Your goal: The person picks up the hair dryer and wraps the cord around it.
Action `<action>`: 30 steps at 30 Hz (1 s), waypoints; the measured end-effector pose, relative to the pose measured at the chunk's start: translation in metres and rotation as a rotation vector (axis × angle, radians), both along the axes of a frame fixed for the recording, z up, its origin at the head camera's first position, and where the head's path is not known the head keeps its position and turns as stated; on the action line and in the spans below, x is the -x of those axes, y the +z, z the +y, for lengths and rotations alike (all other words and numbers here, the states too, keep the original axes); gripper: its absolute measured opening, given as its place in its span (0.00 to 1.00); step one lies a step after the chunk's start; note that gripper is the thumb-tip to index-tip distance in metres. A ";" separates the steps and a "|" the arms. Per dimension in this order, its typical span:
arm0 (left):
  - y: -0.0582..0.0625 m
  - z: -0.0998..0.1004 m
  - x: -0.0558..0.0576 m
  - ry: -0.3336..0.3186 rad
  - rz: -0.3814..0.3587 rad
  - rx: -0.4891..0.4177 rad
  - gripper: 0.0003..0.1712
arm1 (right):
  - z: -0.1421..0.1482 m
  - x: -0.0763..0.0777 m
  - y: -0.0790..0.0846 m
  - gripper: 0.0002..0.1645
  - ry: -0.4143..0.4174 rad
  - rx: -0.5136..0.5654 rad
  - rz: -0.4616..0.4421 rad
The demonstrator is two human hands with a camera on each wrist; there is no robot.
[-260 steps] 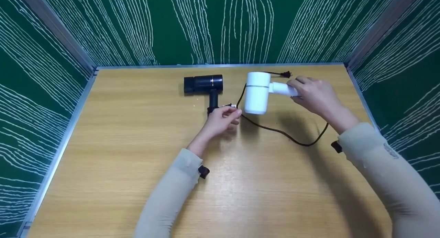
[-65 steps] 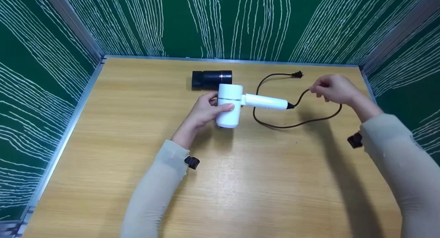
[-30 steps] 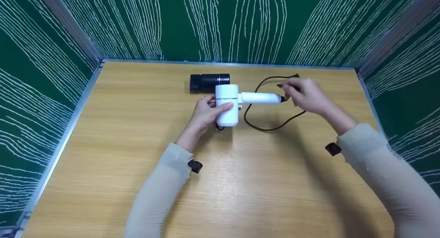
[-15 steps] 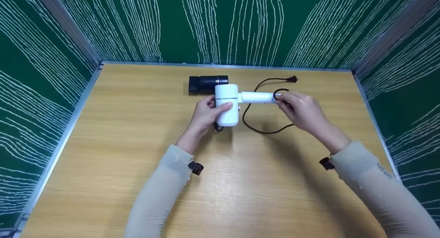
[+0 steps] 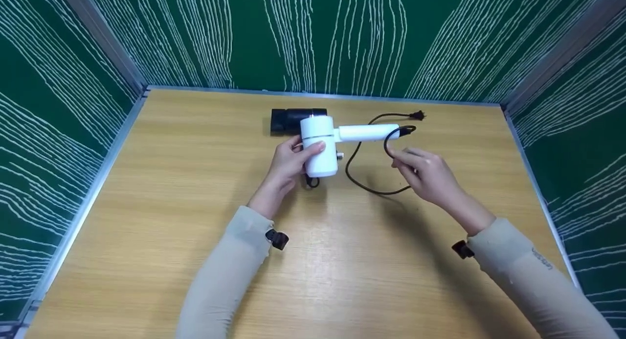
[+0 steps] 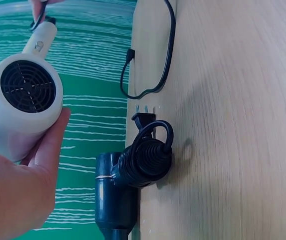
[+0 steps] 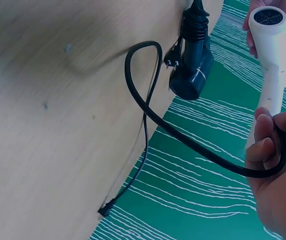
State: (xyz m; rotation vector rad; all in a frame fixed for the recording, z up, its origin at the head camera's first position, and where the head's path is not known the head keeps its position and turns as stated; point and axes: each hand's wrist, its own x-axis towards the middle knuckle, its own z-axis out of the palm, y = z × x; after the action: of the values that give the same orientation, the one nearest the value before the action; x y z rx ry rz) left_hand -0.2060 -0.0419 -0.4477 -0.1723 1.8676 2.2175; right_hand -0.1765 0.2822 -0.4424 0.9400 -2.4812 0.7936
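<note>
The left hand (image 5: 288,163) grips the barrel of a white hair dryer (image 5: 320,155), thumb across its near side, keeping it raised over the table (image 5: 313,285) with the handle (image 5: 367,132) pointing toward the person's right. The right hand (image 5: 424,171) pinches the dryer's black cord (image 5: 377,192) between thumb and fingers, just below the handle's end, where the cord bends into a small loop. From there it curves to a plug (image 5: 417,115) near the table's back edge. Behind the white barrel, partly covered by it, lies a black hair dryer (image 5: 293,121); the left wrist view shows dark coils (image 6: 148,157) bunched at its handle, a two-pronged plug (image 6: 144,119) beside them. Green walls (image 5: 257,40) with wavy white lines surround the table.
</note>
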 end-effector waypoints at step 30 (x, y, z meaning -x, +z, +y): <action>0.009 -0.015 -0.004 -0.195 0.014 -0.059 0.35 | 0.031 0.032 0.012 0.13 -0.126 0.118 -0.699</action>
State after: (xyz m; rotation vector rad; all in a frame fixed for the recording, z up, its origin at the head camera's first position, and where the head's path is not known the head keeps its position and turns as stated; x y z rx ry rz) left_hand -0.2017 -0.0573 -0.4390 0.0346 1.7417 2.1429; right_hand -0.2083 0.3133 -0.4303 0.5030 -2.9766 1.3928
